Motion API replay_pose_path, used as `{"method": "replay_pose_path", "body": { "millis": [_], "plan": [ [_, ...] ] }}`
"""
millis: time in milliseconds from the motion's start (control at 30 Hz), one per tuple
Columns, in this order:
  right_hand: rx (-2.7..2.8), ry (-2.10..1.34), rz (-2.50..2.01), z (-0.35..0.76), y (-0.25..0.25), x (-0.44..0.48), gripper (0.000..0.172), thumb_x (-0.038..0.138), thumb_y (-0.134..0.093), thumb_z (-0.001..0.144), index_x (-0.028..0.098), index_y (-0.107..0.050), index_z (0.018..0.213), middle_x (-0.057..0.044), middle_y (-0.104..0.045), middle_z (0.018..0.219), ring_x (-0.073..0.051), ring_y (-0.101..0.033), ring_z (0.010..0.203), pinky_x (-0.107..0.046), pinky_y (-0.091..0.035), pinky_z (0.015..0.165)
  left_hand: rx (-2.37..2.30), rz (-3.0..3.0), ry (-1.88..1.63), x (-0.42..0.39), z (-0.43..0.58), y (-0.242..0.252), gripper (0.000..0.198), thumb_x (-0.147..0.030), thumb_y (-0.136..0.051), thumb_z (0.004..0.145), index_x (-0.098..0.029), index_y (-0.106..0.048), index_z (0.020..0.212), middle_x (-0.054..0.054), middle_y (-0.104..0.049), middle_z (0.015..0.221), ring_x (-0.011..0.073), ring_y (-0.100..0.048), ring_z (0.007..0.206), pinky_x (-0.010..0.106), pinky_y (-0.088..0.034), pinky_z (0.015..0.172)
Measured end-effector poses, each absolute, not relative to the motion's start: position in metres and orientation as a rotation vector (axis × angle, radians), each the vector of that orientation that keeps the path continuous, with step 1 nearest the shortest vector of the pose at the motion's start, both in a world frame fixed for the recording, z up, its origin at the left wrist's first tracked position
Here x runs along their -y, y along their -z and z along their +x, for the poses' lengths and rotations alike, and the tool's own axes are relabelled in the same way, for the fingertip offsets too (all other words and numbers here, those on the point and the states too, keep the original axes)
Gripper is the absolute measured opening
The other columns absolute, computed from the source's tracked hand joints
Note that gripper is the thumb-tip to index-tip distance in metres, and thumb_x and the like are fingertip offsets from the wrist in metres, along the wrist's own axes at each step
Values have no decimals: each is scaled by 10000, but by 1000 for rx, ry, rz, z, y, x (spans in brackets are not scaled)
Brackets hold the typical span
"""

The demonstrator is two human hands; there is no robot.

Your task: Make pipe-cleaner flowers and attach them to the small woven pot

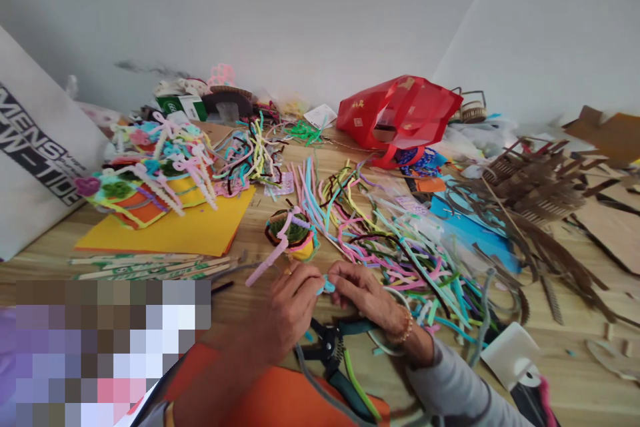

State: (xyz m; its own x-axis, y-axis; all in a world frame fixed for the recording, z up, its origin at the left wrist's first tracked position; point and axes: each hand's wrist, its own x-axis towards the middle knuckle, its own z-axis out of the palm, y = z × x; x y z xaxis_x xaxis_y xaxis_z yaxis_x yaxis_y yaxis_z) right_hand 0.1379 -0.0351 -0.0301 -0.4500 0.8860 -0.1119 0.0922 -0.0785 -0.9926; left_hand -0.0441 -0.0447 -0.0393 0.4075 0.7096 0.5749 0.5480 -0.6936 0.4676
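Two hands (285, 303) (363, 297) pinch a fuzzy blue chenille stem (326, 285).

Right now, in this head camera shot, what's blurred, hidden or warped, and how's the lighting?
Head view: soft, even light without harsh glare; a pixelated patch hides the lower left; the wide lens tilts and bows the wooden table; the left hand and right hand look reasonably sharp.

Your left hand (285, 303) and right hand (363, 293) have bare tabletop (245, 230) around 10 o'clock; pipe cleaners (400, 253) crowd 1 to 3 o'clock, and spring-handled pliers (327, 350) seem to block 6 o'clock.
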Motion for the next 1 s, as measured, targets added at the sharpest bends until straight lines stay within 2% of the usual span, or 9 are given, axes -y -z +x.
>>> {"method": "replay_pose_path", "body": {
  "millis": [167, 333, 467, 600, 800, 1000],
  "plan": [
    [1537, -1588, -1060, 140, 34, 32, 366, 524, -571, 855, 162, -564, 796, 36, -554, 584, -79, -475, 480, -191, -401, 475, -1070, 2394, -1115, 45, -43, 41, 249, -49, -440, 868, -214, -625, 891, 38, -643, 870, 170, -610, 848, 315, -490, 796],
    [1557, -1530, -1067, 140, 33, 33, 379, 534, -577, 847, 159, -581, 798, 32, -542, 596, -87, -467, 504, -201, -385, 487, -1116, 1791, -1035, 40, -38, 27, 126, -173, -541, 811, -209, -605, 709, 13, -641, 732, 168, -609, 725, 294, -493, 684],
    [1702, -1303, -1081, 139, 26, 38, 338, 473, -543, 892, 153, -605, 806, 10, -550, 662, -107, -483, 600, -217, -382, 556, -1037, 1293, -883, 34, -42, 22, 108, -268, -630, 746, -202, -614, 662, -11, -614, 634, 158, -578, 626, 296, -485, 633],
    [1884, -1058, -1062, 138, 18, 41, 273, 383, -505, 932, 168, -611, 801, -11, -571, 729, -127, -508, 679, -235, -391, 615, -924, 989, -841, 31, -45, 30, 117, -286, -696, 682, -198, -623, 659, 10, -621, 664, 155, -576, 613, 313, -496, 640],
    [1924, -953, -1118, 137, 22, 40, 239, 350, -513, 929, 173, -616, 805, -13, -587, 715, -133, -525, 664, -233, -401, 592, -958, 1013, -809, 30, -46, 41, 161, -332, -704, 694, -184, -660, 738, 40, -647, 700, 169, -582, 636, 308, -497, 638],
    [1797, -1040, -1149, 135, 20, 39, 242, 376, -567, 894, 167, -612, 779, -7, -594, 693, -127, -534, 641, -221, -406, 574, -895, 992, -830, 31, -45, 41, 106, -286, -698, 727, -182, -688, 709, 19, -629, 663, 148, -563, 616, 277, -478, 618]
  ]
}}
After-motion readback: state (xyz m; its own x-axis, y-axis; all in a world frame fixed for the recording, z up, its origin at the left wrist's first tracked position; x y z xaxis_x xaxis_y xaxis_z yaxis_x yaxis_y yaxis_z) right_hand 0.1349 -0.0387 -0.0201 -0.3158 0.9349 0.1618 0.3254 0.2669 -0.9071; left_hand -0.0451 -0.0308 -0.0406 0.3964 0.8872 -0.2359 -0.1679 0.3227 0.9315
